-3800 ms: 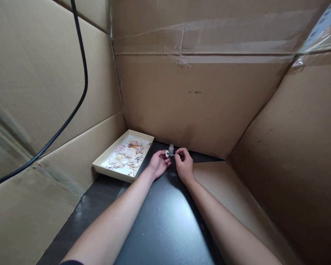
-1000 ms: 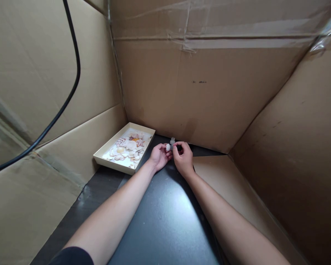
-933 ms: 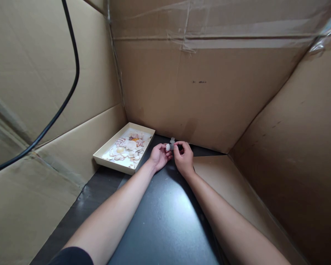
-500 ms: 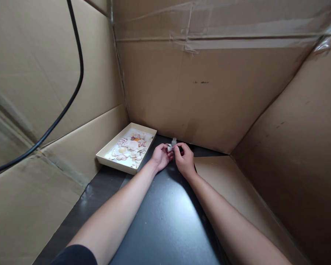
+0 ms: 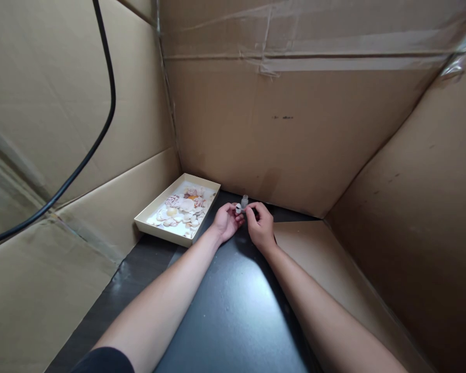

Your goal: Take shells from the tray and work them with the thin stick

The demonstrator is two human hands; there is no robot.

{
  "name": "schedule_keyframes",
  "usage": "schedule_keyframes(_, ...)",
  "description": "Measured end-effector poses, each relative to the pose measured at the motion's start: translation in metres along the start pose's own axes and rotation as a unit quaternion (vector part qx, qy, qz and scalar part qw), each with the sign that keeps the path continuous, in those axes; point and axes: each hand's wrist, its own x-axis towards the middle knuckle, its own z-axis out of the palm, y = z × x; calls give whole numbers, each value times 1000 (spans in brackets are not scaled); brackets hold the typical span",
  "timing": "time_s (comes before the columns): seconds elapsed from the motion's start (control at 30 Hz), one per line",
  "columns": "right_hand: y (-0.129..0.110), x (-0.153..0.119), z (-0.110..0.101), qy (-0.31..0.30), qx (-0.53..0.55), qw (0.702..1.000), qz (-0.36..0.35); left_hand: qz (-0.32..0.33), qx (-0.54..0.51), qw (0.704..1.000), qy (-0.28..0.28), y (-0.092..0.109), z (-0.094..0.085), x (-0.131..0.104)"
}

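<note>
Holding a small white piece near the far edge of the table: left hand, palm turned upward, fingers curled, thumb and fingertips pinching the piece. Right hand: thumb and forefinger brought together on a slim pale item that meets the white piece's right side — its exact form too small to tell. Bottle, one, small, clear or greyish: upright just beyond the fingertips, close to the table's far edge, lower part partly hidden. Tray, one, rectangular, cream-coloured, low-walled: set at the table's far left corner, left of the left hand and apart from it. Contents of tray: assorted shells, mostly white and cream, some with reddish-brown markings, one patch orange. Table surface: dark, with a bright reflection between the forearms. Cardboard sheet, brown, flat: along the table's right side, beside the right forearm. Cardboard walls, brown, taped: around the far, left and right sides. Cable, black, curved — hanging in front of the left wall. Sleeve, dark: on the left arm.
</note>
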Motion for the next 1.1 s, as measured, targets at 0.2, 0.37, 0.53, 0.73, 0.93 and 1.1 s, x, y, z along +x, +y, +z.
schedule_keyframes(0.2,0,1,-1,35,0,999,11,3,7,1000,6,0,1,-1)
schedule_keyframes(0.37,1,1,-1,7,11,1000,15,3,0,1000,16,0,0,-1)
schedule_keyframes(0.53,2,0,0,14,35,999,26,-2,3,1000,21,0,1,-1)
schedule_keyframes(0.73,1,0,0,23,52,997,55,-4,6,1000,23,0,2,-1)
schedule_keyframes(0.93,0,1,-1,29,44,996,70,-1,6,1000,19,1,2,-2)
schedule_keyframes(1.1,2,1,1,28,59,997,46,3,12,1000,8,0,2,-1)
